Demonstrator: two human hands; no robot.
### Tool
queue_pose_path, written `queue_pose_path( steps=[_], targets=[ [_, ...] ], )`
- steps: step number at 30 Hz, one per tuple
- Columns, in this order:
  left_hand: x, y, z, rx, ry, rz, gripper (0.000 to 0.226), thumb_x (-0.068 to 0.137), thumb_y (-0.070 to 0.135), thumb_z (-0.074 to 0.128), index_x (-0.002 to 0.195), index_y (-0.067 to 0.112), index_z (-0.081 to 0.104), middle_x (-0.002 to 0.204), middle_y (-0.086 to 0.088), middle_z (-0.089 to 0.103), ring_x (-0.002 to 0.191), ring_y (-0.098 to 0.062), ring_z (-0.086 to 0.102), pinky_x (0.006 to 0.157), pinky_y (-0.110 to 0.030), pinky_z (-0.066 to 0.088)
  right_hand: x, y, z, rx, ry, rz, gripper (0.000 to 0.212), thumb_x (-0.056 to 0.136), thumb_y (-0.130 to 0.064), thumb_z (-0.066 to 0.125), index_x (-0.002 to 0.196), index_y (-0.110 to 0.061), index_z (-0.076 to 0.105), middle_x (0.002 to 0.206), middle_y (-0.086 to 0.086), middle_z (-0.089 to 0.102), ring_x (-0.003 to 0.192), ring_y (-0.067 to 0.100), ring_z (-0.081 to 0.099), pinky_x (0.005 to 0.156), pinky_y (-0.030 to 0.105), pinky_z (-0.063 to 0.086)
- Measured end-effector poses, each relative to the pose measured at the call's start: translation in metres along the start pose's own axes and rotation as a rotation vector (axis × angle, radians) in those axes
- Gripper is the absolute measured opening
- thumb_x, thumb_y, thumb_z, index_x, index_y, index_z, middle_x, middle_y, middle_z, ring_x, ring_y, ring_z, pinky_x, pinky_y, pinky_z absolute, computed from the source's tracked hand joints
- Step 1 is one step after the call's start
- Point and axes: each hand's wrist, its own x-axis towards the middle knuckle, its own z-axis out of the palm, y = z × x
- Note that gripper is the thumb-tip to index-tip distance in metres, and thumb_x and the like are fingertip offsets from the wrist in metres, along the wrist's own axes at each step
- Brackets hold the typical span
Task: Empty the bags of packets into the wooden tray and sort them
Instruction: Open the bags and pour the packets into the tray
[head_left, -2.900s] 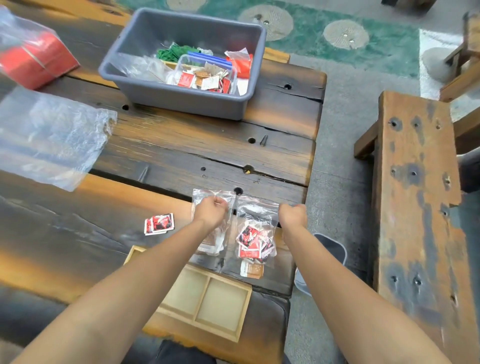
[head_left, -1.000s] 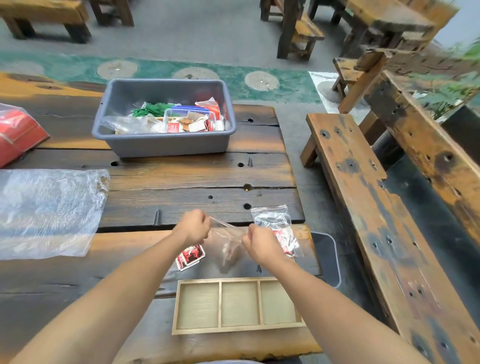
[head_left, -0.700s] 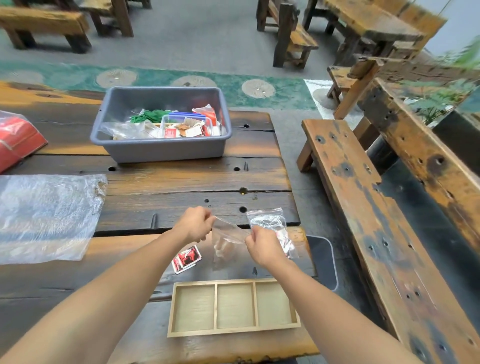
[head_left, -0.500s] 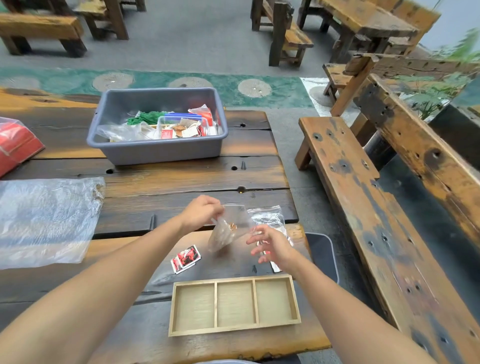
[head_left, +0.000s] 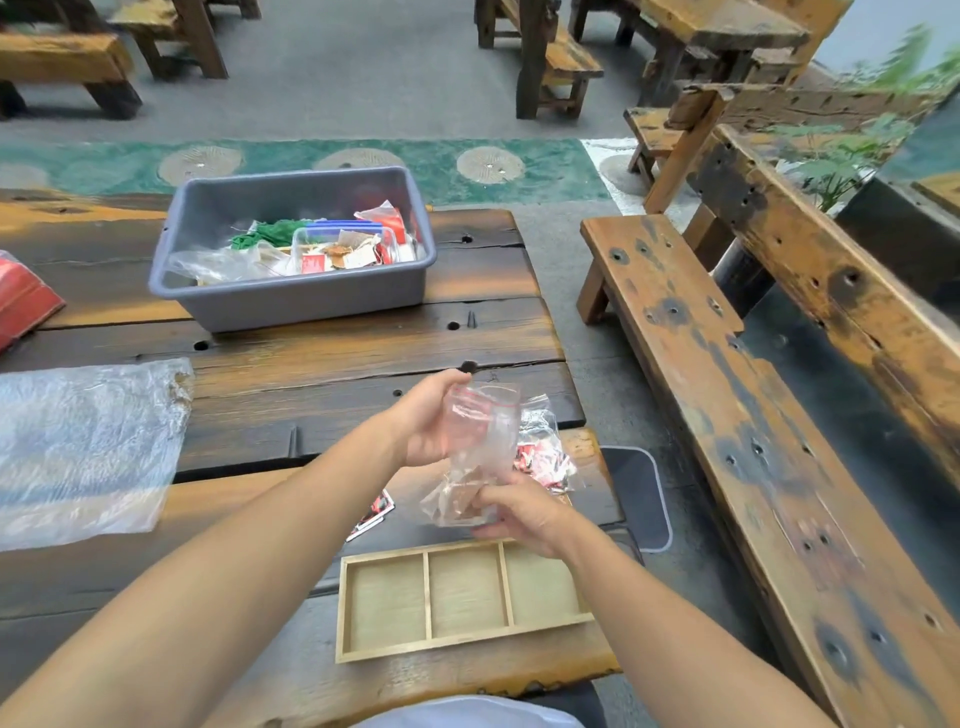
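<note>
A clear zip bag (head_left: 480, 441) with brown packets in its lower end hangs above the table. My left hand (head_left: 423, 423) grips it near the top, and my right hand (head_left: 522, 512) pinches its bottom end. Just below them lies a wooden tray (head_left: 462, 597) with three compartments, all bare. Behind the held bag, a second clear bag with red packets (head_left: 543, 452) rests on the table. A loose red packet (head_left: 374, 514) lies left of the tray's far edge.
A grey tub (head_left: 296, 291) with packets, bags and green string stands at the back of the wooden table (head_left: 322, 364). A large clear plastic sheet (head_left: 83, 447) lies at left, a red bag (head_left: 23, 301) at far left. A wooden bench (head_left: 727, 415) runs along the right.
The bag has been lifted and turned upright. My left hand moved up to its top, and my right hand went from open beside it to pinching its bottom end.
</note>
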Motion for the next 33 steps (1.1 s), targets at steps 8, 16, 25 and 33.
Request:
queue_pose_path(
  steps=[8,16,25,33],
  targets=[
    [0.021,-0.084,-0.004,0.521,0.14,-0.032,0.107,0.061,0.098,0.03,0.11,0.011,0.068,0.102,-0.005,0.077,0.094,-0.03,0.057,0.078,-0.036,0.043,-0.028,0.056,0.011,0.535,0.048,0.177,0.05,0.081,-0.013,0.065,0.13,-0.009,0.057,0.124,0.022,0.067,0.112,0.038,0.065,0.097,0.052,0.052],
    [0.021,-0.122,0.011,1.083,0.052,-0.029,0.048,0.086,0.059,0.064,0.104,0.014,0.065,0.092,-0.002,0.071,0.087,-0.021,0.067,0.078,-0.032,0.054,-0.052,0.101,0.043,1.046,0.204,0.226,0.051,0.092,-0.036,0.048,0.126,-0.001,0.062,0.119,0.024,0.068,0.111,0.04,0.062,0.101,0.051,0.049],
    [0.028,-0.132,0.048,1.661,-0.06,-0.136,0.034,0.094,0.044,0.058,0.109,0.014,0.061,0.103,-0.005,0.067,0.096,-0.025,0.067,0.085,-0.038,0.056,-0.075,0.097,0.076,1.421,0.378,0.202,0.05,0.099,-0.039,0.047,0.109,0.004,0.068,0.101,0.025,0.073,0.091,0.037,0.068,0.094,0.047,0.055],
    [0.028,-0.122,0.065,1.661,-0.047,-0.163,0.046,0.095,0.05,0.056,0.111,0.007,0.063,0.106,-0.011,0.071,0.093,-0.027,0.07,0.078,-0.037,0.06,-0.085,0.088,0.07,1.47,0.402,0.167,0.05,0.097,-0.043,0.052,0.115,0.001,0.067,0.1,0.024,0.074,0.094,0.036,0.069,0.076,0.04,0.062]
  ],
)
